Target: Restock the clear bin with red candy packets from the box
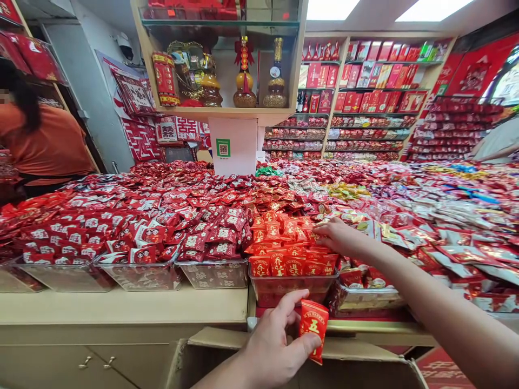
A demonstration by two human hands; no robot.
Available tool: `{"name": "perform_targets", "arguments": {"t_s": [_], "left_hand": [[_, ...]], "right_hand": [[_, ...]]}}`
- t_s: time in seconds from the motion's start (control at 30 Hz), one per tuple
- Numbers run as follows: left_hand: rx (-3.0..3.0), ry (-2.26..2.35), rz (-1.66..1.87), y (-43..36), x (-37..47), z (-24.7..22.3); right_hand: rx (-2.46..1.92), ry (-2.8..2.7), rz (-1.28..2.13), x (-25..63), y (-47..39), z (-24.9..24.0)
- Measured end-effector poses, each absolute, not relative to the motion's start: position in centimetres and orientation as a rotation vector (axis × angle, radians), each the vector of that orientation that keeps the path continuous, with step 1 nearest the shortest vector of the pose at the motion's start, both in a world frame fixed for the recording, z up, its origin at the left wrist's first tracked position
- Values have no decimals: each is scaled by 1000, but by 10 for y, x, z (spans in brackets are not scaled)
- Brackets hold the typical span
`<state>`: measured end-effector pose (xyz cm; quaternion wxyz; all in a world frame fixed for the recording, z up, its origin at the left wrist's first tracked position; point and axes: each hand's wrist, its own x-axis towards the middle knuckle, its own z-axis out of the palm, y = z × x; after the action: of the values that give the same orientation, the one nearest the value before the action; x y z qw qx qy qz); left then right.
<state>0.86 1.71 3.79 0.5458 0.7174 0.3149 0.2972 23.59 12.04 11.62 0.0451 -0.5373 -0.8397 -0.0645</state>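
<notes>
Between the thumb and fingers of my left hand (pixel 279 337) is a red packet (pixel 314 327) with gold characters, held upright above an open cardboard box (pixel 219 339). My right hand (pixel 338 237) reaches over to the right side of a clear bin (pixel 292 286) heaped with red packets (pixel 286 263) in rows. Its fingertips touch the upper packets at the bin's right side; whether they grip one is hidden.
More clear bins (pixel 213 274) of wrapped packets line the counter edge (pixel 121 319). Mixed packets spread behind. A shelf cabinet (pixel 227 112) with bottles hangs above a white QR-code panel (pixel 239 146). A person in orange (pixel 48 140) stands at left; a pale sleeve (pixel 500 140) shows at right.
</notes>
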Motion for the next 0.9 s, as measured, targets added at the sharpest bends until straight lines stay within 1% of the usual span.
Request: {"name": "perform_targets", "arguments": {"t_s": [0.37, 0.67, 0.9], "left_hand": [[1658, 723, 694, 17, 9, 36], [1567, 777, 794, 22, 9, 44], [1496, 756, 820, 23, 8, 43]], "right_hand": [[-1651, -2438, -280, 233, 135, 109], [-1547, -2386, -323, 236, 131, 101], [-1506, -2189, -392, 236, 116, 104]]}}
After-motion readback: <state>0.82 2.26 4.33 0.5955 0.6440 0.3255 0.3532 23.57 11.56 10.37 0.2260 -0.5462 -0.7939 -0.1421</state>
